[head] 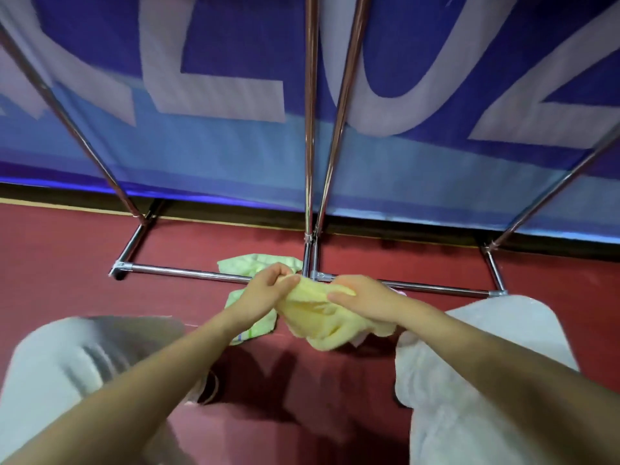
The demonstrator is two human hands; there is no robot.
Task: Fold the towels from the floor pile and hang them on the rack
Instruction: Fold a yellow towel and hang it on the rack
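Left hand pinches one end of a yellow towel, fingers curled round the bunched edge. Right hand grips the other end, thumb on top. Towel hangs crumpled between both hands, above the red floor. Green towel lies on floor just behind, partly under the chrome rack base bar. Blue banner behind rack. Light-trousered knees either side.

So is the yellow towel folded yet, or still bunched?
Bunched: the yellow towel hangs crumpled between the left hand and right hand, showing no flat fold.
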